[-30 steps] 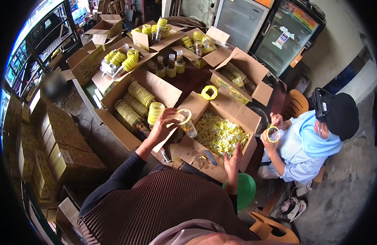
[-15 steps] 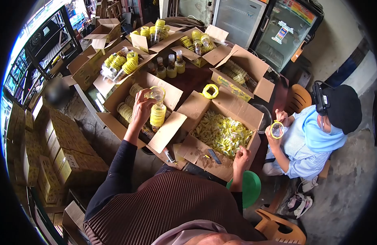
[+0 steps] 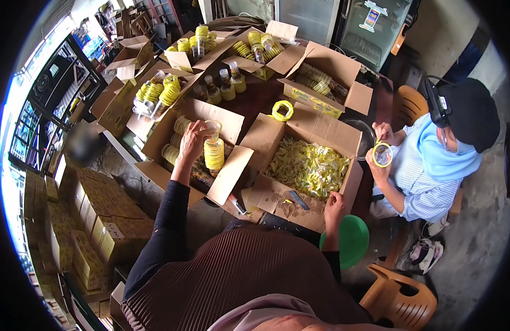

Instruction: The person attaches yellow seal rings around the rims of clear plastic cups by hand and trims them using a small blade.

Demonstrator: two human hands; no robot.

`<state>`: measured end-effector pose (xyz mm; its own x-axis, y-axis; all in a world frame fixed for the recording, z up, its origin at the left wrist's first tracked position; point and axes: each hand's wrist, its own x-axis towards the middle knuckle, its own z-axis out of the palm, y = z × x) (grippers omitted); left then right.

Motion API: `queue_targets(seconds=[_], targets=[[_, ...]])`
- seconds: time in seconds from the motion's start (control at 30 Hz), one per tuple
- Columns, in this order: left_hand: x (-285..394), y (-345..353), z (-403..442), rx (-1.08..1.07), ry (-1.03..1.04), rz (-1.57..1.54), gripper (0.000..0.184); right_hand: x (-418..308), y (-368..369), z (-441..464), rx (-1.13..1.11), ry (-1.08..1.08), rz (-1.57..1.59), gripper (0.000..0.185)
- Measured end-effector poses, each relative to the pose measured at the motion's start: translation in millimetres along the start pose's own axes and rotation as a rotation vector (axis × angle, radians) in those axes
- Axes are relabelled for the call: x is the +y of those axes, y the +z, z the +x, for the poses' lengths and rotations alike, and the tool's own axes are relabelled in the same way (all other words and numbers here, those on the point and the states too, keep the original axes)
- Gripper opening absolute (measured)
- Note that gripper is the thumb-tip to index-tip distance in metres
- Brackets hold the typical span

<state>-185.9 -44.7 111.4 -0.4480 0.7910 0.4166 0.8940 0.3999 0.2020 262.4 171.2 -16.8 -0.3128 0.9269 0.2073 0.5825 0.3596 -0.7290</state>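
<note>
My left hand (image 3: 193, 141) is closed around a clear plastic cup (image 3: 213, 128) with a yellow rim. Right below that cup, a stack of yellow-rimmed cups (image 3: 214, 154) stands inside an open cardboard box (image 3: 231, 123); whether the two touch is hard to tell. Further rows of nested cups lie in this box, partly covered by my arm. My right hand (image 3: 335, 207), fingers curled together, is at the near right edge of another box (image 3: 262, 144) full of yellow and white scraps (image 3: 307, 165). Anything between its fingertips is too small to make out.
A yellow ring-shaped piece (image 3: 282, 111) rests on a box flap. Several cup-filled boxes (image 3: 321, 77) and bottles (image 3: 226, 85) stand farther back. A dark blade-like tool (image 3: 298, 200) lies on the near flap. At right, a co-worker (image 3: 431, 160) holds a yellow-rimmed cup (image 3: 382, 155). A green basin (image 3: 354, 240) is below.
The whole view has shifted slightly. My left hand has brought the cup lower, closer to the stack. My right hand has drawn back a little from the scraps.
</note>
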Motion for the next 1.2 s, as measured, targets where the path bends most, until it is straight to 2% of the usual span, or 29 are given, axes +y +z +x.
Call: queue_targets(seconds=[0.1,0.23,0.3,0.37,0.43,0.47,0.63,0.7,0.77,0.83,0.9,0.97,1.03,1.1,1.2], targets=[[-7,6,-3,-0.048,0.03,0.036,0.009,-3,2,-1,0.066,-0.081,-0.057,0.018],[-10,16,-12,-0.139,0.033,0.014,0.011,0,7,3,0.094,-0.079,-0.09,0.018],[-12,28,-18,-0.251,-0.054,0.009,0.012,-3,4,4,0.059,-0.055,-0.086,0.017],[-18,42,-30,-0.263,-0.027,0.002,0.017,-2,3,2,0.042,-0.042,-0.077,0.018],[-6,38,-31,-0.222,-0.094,-0.069,0.024,-2,2,2,0.024,-0.034,-0.064,0.018],[-1,34,-33,-0.301,-0.163,-0.086,0.033,-2,1,1,0.012,-0.019,-0.07,0.018],[-1,48,-49,-0.18,-0.129,-0.049,0.034,4,6,-3,-0.021,0.04,-0.095,0.018],[-1,47,-50,-0.224,-0.145,-0.051,0.032,8,8,-1,0.01,-0.054,-0.126,0.017],[-7,52,-53,-0.216,-0.112,-0.048,0.03,7,5,-3,-0.03,0.015,-0.086,0.018],[3,43,-52,-0.193,-0.099,-0.024,0.029,5,6,-4,0.017,-0.054,0.017,0.018],[14,32,-52,-0.255,-0.285,-0.175,0.029,2,6,-6,0.036,-0.02,-0.081,0.021],[9,38,-59,-0.191,-0.233,-0.22,0.036,3,1,-8,0.08,-0.121,-0.061,0.024],[9,46,-66,0.079,-0.14,-0.128,0.046,5,0,-11,0.11,-0.166,-0.072,0.023],[12,48,-79,0.102,-0.205,-0.166,0.051,6,-1,-15,0.016,0.049,0.067,0.023],[18,55,-101,0.16,-0.24,-0.183,0.051,7,-1,-17,0.068,-0.074,-0.017,0.024]])
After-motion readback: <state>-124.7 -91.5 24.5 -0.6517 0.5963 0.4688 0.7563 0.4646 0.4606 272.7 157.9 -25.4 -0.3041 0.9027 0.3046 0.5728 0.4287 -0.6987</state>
